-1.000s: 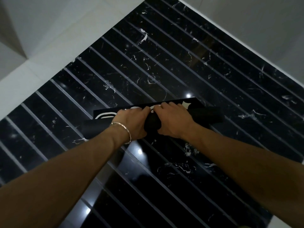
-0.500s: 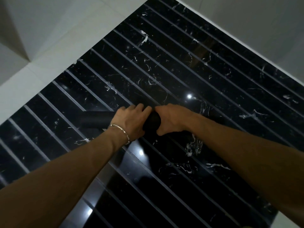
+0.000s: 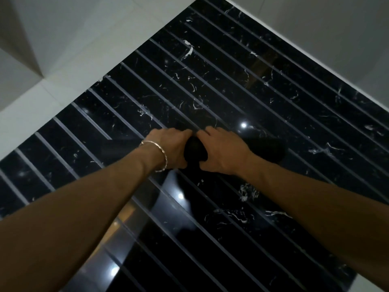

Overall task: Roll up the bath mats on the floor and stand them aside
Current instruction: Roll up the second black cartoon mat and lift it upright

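A black bath mat (image 3: 194, 151) lies rolled into a tight cylinder across the dark striped floor (image 3: 252, 85), hard to tell from the tiles. My left hand (image 3: 171, 147), with a silver bangle on the wrist, grips the roll just left of its middle. My right hand (image 3: 223, 150) grips it just right of the middle, thumb underneath. The two hands sit close together with a short piece of roll showing between them. The roll's ends stretch left to about (image 3: 117, 148) and right to about (image 3: 271, 150).
The glossy black marble floor with pale grout lines carries light reflections (image 3: 180, 196). White tiled walls (image 3: 63, 49) border it at the left and top right (image 3: 315, 28), meeting in a corner at the far left.
A second ago a flat strip of mat with a white pattern still lay ahead of the roll. It has been rolled in, and both hands have curled round the finished roll.
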Demonstrator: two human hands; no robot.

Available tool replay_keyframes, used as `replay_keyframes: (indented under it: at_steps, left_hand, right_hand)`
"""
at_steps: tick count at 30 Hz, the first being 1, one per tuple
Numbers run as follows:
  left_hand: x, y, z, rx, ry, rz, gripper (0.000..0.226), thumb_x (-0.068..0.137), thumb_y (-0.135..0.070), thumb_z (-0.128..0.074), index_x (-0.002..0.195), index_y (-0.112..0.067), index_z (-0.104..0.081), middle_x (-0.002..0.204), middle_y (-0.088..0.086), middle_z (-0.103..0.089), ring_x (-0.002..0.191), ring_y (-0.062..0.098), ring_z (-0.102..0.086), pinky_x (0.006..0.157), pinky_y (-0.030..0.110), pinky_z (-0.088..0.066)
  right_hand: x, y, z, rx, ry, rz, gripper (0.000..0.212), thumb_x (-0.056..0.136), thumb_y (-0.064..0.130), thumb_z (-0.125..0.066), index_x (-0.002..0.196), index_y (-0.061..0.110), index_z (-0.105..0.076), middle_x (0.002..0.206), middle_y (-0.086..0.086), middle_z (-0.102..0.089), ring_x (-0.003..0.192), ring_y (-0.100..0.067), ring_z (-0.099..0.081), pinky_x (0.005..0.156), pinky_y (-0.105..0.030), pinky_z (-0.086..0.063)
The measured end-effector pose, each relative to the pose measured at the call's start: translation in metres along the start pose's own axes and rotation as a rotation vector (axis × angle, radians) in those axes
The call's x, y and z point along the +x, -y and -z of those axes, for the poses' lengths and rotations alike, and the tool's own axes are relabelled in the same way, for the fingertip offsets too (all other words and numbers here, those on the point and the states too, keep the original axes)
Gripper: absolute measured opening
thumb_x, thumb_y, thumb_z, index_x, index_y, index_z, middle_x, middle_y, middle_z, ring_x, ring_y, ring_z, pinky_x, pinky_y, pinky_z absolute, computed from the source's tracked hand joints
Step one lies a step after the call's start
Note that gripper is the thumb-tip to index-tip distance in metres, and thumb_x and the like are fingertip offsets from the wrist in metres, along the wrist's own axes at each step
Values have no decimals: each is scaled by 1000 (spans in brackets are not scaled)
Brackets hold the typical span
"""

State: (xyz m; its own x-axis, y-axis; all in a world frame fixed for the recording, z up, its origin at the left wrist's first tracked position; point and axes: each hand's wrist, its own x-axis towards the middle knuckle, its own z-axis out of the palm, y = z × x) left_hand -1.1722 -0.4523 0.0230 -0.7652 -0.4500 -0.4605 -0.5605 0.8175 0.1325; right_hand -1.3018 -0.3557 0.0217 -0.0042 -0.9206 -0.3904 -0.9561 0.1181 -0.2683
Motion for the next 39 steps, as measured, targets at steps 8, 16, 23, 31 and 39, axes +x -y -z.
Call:
replay_keyframes:
  at_steps: [8,16,23,31,39]
  left_hand:
    - [-5,-5,-2,108,-58,-73,59,78,-44,-63,127,-25,-38,113,0,-58,101,25,-61,80,37,-49]
    - [-6,9,26,62,235,-129,54,75,-44,-69,123,-30,-50,113,-2,-63,104,21,-61,91,33,-48]
    - [1,31,30,59,-233,139,78,81,-37,-62,148,-27,-24,151,9,-24,140,29,-20,115,54,-11]
    - [30,10,90,-1211,-281,497,87,77,-44,-73,142,-9,-27,133,13,-52,113,30,-56,95,39,-49]
    - [19,47,200,-1437,-653,471,32,78,-16,-69,106,-6,-57,88,10,-64,73,21,-63,67,31,-56]
  right_hand:
    - [5,-2,8,137,140,-65,54,75,37,-72,116,16,-44,111,-5,-59,93,-23,-59,73,-32,-45]
    - [0,7,2,183,178,-34,62,74,39,-73,124,17,-43,115,-3,-59,98,-22,-61,85,-37,-52]
    - [12,6,9,875,131,-383,16,74,16,-72,87,12,-61,82,-3,-64,74,-15,-62,66,-29,-53]
    - [65,33,69,993,-160,-307,41,82,22,-66,122,16,-60,112,-3,-67,102,-20,-63,94,-40,-51]
    - [70,63,171,1078,-282,-28,71,74,11,-76,134,33,-44,112,6,-66,103,-10,-64,89,-28,-52]
